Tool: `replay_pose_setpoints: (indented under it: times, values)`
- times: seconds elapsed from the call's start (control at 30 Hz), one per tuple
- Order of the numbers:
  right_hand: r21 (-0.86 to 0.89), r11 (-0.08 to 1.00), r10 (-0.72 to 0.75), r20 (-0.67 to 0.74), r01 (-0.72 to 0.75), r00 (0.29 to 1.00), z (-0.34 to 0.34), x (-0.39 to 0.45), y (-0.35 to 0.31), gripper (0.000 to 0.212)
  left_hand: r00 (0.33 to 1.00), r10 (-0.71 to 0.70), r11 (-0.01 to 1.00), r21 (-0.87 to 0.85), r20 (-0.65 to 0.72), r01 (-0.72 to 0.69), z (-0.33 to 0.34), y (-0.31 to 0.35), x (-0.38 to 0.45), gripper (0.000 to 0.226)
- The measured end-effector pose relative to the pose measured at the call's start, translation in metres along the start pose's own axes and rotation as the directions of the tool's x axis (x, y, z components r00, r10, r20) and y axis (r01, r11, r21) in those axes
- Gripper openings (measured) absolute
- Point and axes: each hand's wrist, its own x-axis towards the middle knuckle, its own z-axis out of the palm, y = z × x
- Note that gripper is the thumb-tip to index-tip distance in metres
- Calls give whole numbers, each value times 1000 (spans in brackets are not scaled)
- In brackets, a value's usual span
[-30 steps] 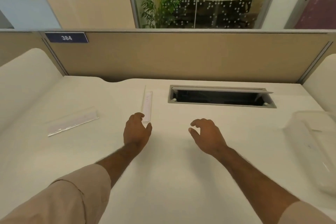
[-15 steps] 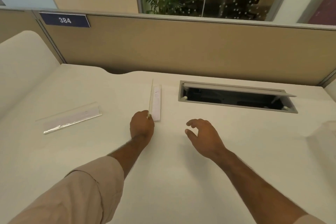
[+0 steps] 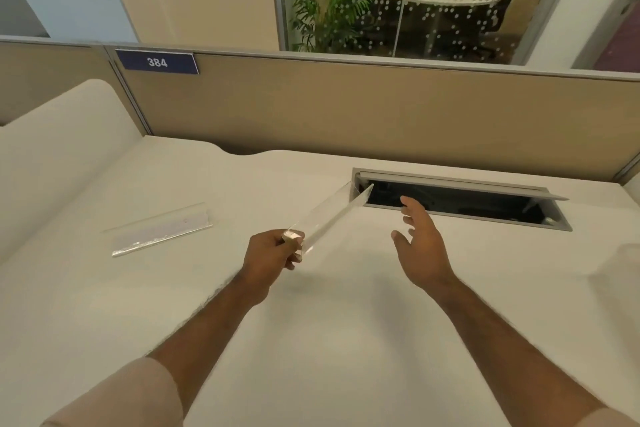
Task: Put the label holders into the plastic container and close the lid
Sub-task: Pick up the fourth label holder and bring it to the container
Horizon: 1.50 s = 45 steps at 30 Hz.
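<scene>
My left hand (image 3: 272, 258) grips the near end of a clear label holder (image 3: 332, 215), which is lifted off the white desk (image 3: 311, 340) and points up and to the right. My right hand (image 3: 420, 246) hovers open beside the holder's far end, fingers spread, holding nothing. A second clear label holder (image 3: 161, 234) lies flat on the desk to the left. A blurred corner of the clear plastic container (image 3: 623, 258) shows at the right edge; its lid is not visible.
An open cable hatch (image 3: 460, 199) with a raised grey flap is set into the desk behind my hands. A beige partition (image 3: 346, 107) with a blue "384" plate (image 3: 157, 62) closes off the back. A white side panel (image 3: 55, 149) bounds the left.
My left hand has closed on the middle label holder and lifted it off the desk, swinging its far end rightward. My right hand has risen and moved toward it.
</scene>
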Motion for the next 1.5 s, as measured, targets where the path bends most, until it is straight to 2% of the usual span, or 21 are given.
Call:
replay_pose_setpoints:
  times: [0.13, 0.23, 0.33, 0.5, 0.63, 0.73, 0.83, 0.9, 0.97, 1.03, 1.07, 1.13, 1.2, 1.33, 1.5]
  values:
    - [174, 983, 50, 44, -57, 998, -6, -8, -5, 53, 975, -34, 999, -8, 220, 37, -10, 2, -20, 18]
    - [193, 979, 60, 73, -73, 996, -13, -21, -5, 38, 925, -104, 994, 13, 365, 106, -14, 8, -32, 25]
    - [192, 977, 79, 92, -96, 993, -21, -38, 0, 18, 889, -164, 985, 17, 428, 174, -17, 11, -42, 27]
    - [253, 950, 172, 70, -185, 983, -36, -70, 1, 12, 884, -216, 965, -49, 415, 259, -13, 13, -58, 29]
    - [315, 921, 223, 60, -231, 973, -46, -93, 4, 8, 902, -224, 932, -189, 369, 309, -1, 16, -71, 32]
    - [429, 863, 265, 66, -267, 962, -50, -109, 8, 10, 908, -191, 891, -323, 372, 320, 11, 19, -79, 50]
    - [574, 762, 313, 79, -300, 946, -48, -123, 7, 10, 904, -130, 843, -435, 406, 317, 32, 21, -91, 68]
    - [640, 697, 346, 95, -323, 933, -42, -129, 1, 10, 912, -84, 892, -377, 402, 249, 53, 17, -103, 65]
    - [715, 602, 386, 130, -356, 913, -34, -135, -4, 10, 913, -86, 949, -246, 399, 197, 76, 10, -118, 65]
    - [790, 465, 433, 193, -401, 881, -25, -139, -7, 14, 914, -82, 980, -135, 398, 146, 98, 3, -132, 78]
    - [805, 414, 446, 226, -424, 866, -21, -142, -8, 16, 924, -74, 988, -99, 374, 119, 107, 1, -138, 83]
    - [803, 375, 461, 271, -463, 845, -15, -149, -11, 17, 965, -49, 995, -72, 257, 69, 123, 3, -148, 79]
    - [793, 376, 456, 292, -479, 841, -9, -155, -14, 17, 987, -35, 997, -57, 160, 44, 132, 5, -151, 75]
    - [762, 433, 435, 291, -481, 852, -5, -160, -15, 17, 998, -22, 999, -28, 51, 24, 131, 3, -145, 64]
    - [674, 592, 334, 294, -442, 896, -14, -163, -12, 32, 1000, 11, 1000, 21, 23, -12, 121, 1, -137, 55]
